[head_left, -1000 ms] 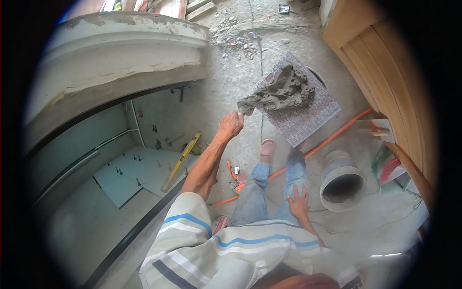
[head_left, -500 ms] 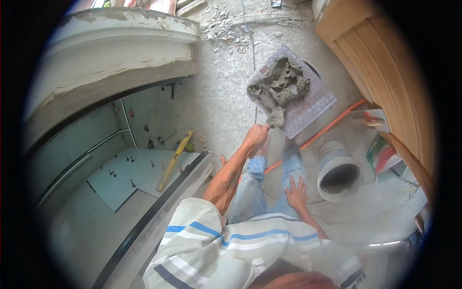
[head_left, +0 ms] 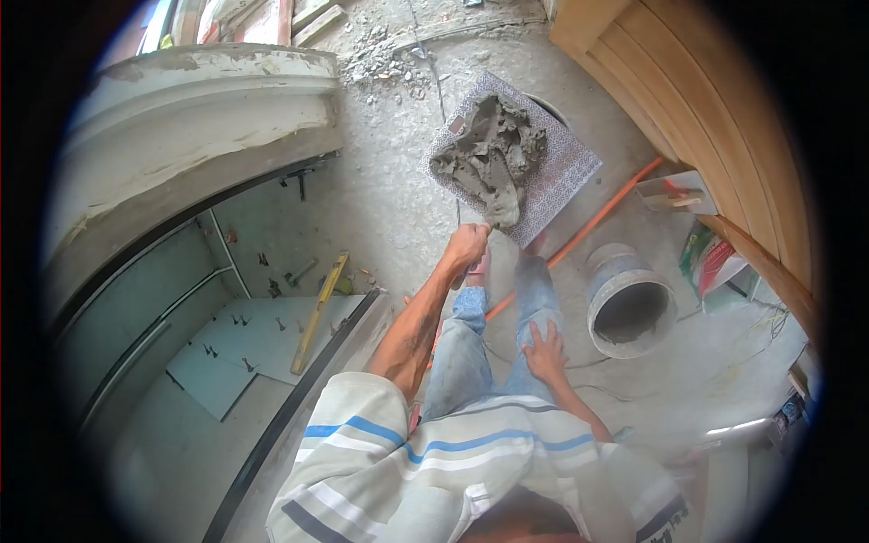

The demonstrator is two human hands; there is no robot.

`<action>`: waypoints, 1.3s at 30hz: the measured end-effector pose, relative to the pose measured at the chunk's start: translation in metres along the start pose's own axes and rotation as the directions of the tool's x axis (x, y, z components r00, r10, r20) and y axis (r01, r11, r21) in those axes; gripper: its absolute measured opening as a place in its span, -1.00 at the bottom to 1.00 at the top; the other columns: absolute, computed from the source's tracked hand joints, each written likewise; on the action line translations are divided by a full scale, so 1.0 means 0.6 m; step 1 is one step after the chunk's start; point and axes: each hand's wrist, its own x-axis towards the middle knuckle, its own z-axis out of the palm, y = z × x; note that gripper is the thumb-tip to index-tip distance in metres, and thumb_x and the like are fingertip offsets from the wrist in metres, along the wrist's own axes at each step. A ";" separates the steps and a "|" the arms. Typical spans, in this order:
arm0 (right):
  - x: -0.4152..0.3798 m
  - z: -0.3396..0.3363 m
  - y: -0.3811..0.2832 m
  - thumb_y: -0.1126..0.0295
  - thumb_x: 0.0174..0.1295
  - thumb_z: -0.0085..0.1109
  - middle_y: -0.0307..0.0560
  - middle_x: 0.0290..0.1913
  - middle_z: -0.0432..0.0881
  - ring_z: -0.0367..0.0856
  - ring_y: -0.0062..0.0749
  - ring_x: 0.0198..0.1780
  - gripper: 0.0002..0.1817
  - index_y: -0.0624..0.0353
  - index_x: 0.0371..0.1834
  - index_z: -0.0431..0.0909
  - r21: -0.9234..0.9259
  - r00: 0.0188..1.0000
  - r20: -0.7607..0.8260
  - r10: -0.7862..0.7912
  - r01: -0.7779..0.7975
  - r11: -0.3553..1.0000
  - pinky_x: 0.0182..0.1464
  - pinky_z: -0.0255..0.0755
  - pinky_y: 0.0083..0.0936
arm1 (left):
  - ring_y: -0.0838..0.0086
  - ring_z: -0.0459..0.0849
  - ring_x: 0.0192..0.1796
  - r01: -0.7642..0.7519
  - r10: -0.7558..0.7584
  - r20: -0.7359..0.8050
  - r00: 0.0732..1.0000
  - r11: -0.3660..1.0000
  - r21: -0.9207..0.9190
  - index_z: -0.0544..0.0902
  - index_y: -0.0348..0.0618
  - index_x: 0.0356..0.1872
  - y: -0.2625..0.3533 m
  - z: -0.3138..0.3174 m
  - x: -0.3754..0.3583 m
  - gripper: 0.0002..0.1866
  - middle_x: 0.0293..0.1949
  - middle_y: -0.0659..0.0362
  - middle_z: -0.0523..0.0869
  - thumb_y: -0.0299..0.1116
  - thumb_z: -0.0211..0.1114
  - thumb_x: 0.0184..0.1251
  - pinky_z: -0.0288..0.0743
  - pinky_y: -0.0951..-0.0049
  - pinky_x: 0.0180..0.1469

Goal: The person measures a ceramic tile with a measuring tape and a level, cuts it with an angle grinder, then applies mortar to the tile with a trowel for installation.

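My left hand (head_left: 469, 244) is closed round the handle of a trowel (head_left: 504, 210), whose blade is coated in grey mortar. The blade lies at the near edge of a heap of wet mortar (head_left: 520, 136). Under the heap is a square board or tile with a speckled pattern (head_left: 566, 172), resting on the floor. My right hand (head_left: 546, 353) lies on my right leg near the knee, fingers spread, holding nothing.
A mortar-stained bucket (head_left: 632, 312) stands to the right, beyond an orange pole (head_left: 605, 217). On the left, past a black-edged sill (head_left: 299, 398), are laid tiles (head_left: 217, 366) with several levelling clips and a yellow spirit level (head_left: 319, 317). Wooden panelling (head_left: 724, 118) rises at the right.
The view has shifted, so the board and bucket sit further left in it. The trowel blade has moved slightly further onto the mortar. My right hand stays on the leg.
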 end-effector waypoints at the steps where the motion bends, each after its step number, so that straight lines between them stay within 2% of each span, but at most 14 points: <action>1: 0.003 -0.001 0.001 0.07 0.26 0.09 -0.01 0.54 -0.15 -0.07 0.25 0.45 -0.32 -0.33 0.46 0.12 0.001 1.000 0.005 0.003 -0.003 1.000 0.10 0.10 0.66 | 0.22 0.58 -0.63 -0.063 0.063 0.001 0.998 0.988 0.140 0.56 -0.38 -0.50 -0.008 -0.001 0.002 -0.55 -0.66 0.00 0.59 -0.12 -0.01 0.30 0.45 0.17 -0.46; 7: 0.011 0.000 0.006 0.07 0.26 0.09 -0.01 0.53 -0.13 -0.07 0.24 0.45 -0.33 -0.32 0.46 0.14 0.029 1.000 -0.008 -0.005 0.005 1.000 0.09 0.11 0.66 | 0.19 0.56 -0.64 -0.162 0.157 -0.091 0.983 0.985 -0.060 0.48 -0.33 -0.59 0.037 -0.017 -0.015 -0.55 -0.65 -0.01 0.60 -0.13 -0.06 0.32 0.44 0.16 -0.45; 9: 0.011 -0.002 0.009 0.08 0.26 0.09 -0.01 0.53 -0.13 -0.07 0.24 0.45 -0.33 -0.32 0.45 0.14 0.041 1.000 -0.018 0.002 -0.001 0.999 0.08 0.12 0.66 | 0.19 0.55 -0.65 0.109 -0.147 -0.051 0.988 0.888 -0.447 0.42 -0.29 -0.64 0.081 0.018 0.006 -0.55 -0.69 0.01 0.57 -0.14 -0.08 0.35 0.42 0.13 -0.48; 12: 0.012 -0.003 0.017 0.08 0.26 0.10 -0.02 0.53 -0.12 -0.06 0.23 0.45 -0.33 -0.32 0.46 0.14 0.001 0.999 -0.043 0.004 -0.004 1.000 0.07 0.15 0.64 | 0.20 0.58 -0.65 0.193 -0.151 0.146 0.978 0.366 -0.910 0.49 -0.30 -0.62 0.047 0.118 0.090 -0.52 -0.71 0.01 0.57 -0.14 -0.10 0.38 0.44 0.14 -0.51; 14: 0.015 -0.006 0.018 0.09 0.25 0.10 -0.02 0.52 -0.12 -0.05 0.23 0.44 -0.32 -0.32 0.46 0.13 -0.003 0.998 -0.060 -0.009 0.009 1.000 0.06 0.18 0.62 | 0.22 0.61 -0.62 -0.047 -0.005 -0.173 0.985 0.954 -0.297 0.57 -0.34 -0.57 0.045 0.163 0.097 -0.49 -0.70 0.01 0.57 -0.11 -0.09 0.39 0.47 0.14 -0.52; 16: 0.015 -0.011 0.018 0.09 0.25 0.11 -0.02 0.52 -0.12 -0.05 0.24 0.44 -0.32 -0.32 0.46 0.13 0.016 0.999 -0.052 -0.011 0.012 1.000 0.05 0.18 0.62 | 0.21 0.63 -0.60 -0.033 0.011 -0.167 0.986 0.991 -0.130 0.60 -0.37 -0.54 0.117 0.111 0.008 -0.48 -0.68 0.00 0.59 -0.10 -0.08 0.38 0.49 0.15 -0.48; 23: 0.018 -0.025 0.020 0.10 0.24 0.11 -0.01 0.51 -0.11 -0.04 0.26 0.43 -0.32 -0.31 0.45 0.14 0.051 0.998 -0.070 -0.010 0.013 0.999 0.05 0.20 0.61 | 0.15 0.67 -0.56 -0.123 0.158 -0.258 0.953 0.982 0.144 0.62 -0.38 -0.48 0.226 -0.032 -0.005 -0.51 -0.58 -0.13 0.65 -0.14 -0.07 0.39 0.56 0.12 -0.37; 24: 0.018 -0.027 0.020 0.10 0.24 0.11 -0.01 0.51 -0.11 -0.04 0.26 0.43 -0.32 -0.31 0.45 0.14 0.059 0.997 -0.076 0.001 0.003 0.998 0.05 0.20 0.61 | 0.17 0.66 -0.59 -0.305 0.402 -0.237 0.884 0.882 0.359 0.60 -0.36 -0.51 0.196 -0.054 0.072 -0.53 -0.61 -0.11 0.63 -0.16 -0.07 0.41 0.57 0.11 -0.39; 27: 0.012 -0.018 0.024 0.11 0.24 0.11 0.00 0.51 -0.10 -0.04 0.27 0.42 -0.32 -0.30 0.45 0.15 0.048 0.997 -0.073 -0.017 0.020 0.999 0.04 0.19 0.62 | -0.04 0.70 -0.46 -0.076 0.102 -0.168 0.980 0.985 0.154 0.56 -0.31 -0.47 0.264 -0.064 0.070 -0.63 -0.54 -0.20 0.65 -0.22 -0.03 0.37 0.57 0.00 -0.32; 29: 0.018 -0.019 0.021 0.11 0.24 0.12 0.00 0.51 -0.10 -0.04 0.27 0.43 -0.32 -0.30 0.45 0.14 0.061 0.997 -0.074 -0.017 0.021 0.998 0.05 0.18 0.63 | 0.02 0.68 -0.55 -0.357 0.506 -0.072 0.860 0.695 0.624 0.55 -0.29 -0.49 0.193 -0.043 0.126 -0.64 -0.53 -0.16 0.66 -0.21 -0.01 0.34 0.57 0.05 -0.42; 31: 0.015 -0.020 0.021 0.11 0.24 0.12 0.00 0.51 -0.10 -0.05 0.27 0.43 -0.32 -0.30 0.45 0.15 0.069 0.996 -0.085 -0.023 0.029 0.997 0.05 0.18 0.64 | 0.16 0.67 -0.62 -0.378 0.510 -0.003 0.860 0.642 0.667 0.54 -0.27 -0.52 0.186 -0.042 0.109 -0.63 -0.56 -0.10 0.65 -0.17 0.01 0.33 0.56 0.11 -0.51; 34: 0.024 -0.033 0.015 0.12 0.25 0.12 0.00 0.51 -0.10 -0.06 0.26 0.44 -0.33 -0.29 0.45 0.15 0.078 0.996 -0.088 -0.032 0.038 0.996 0.05 0.18 0.64 | 0.29 0.62 -0.62 -0.088 0.088 -0.043 0.995 0.996 -0.005 0.54 -0.26 -0.48 0.189 -0.038 0.049 -0.59 -0.65 0.02 0.56 -0.14 -0.07 0.39 0.47 0.23 -0.62; 35: 0.018 -0.032 0.014 0.12 0.25 0.12 0.00 0.51 -0.10 -0.06 0.26 0.44 -0.33 -0.28 0.45 0.16 0.078 0.997 -0.071 -0.013 0.019 0.997 0.05 0.18 0.63 | 0.37 0.50 -0.70 0.020 -0.053 -0.075 0.996 0.921 -0.388 0.50 -0.25 -0.50 0.158 -0.010 0.076 -0.59 -0.69 0.10 0.49 -0.15 -0.11 0.40 0.38 0.31 -0.69; 39: 0.022 -0.044 0.015 0.13 0.26 0.11 0.01 0.51 -0.10 -0.07 0.26 0.45 -0.34 -0.27 0.44 0.16 0.047 0.997 -0.075 -0.018 0.021 0.999 0.05 0.19 0.63 | 0.45 0.40 -0.68 0.130 -0.224 -0.036 0.974 0.681 -0.721 0.42 -0.17 -0.40 0.195 0.112 0.065 -0.68 -0.62 0.20 0.45 -0.13 -0.06 0.39 0.31 0.36 -0.70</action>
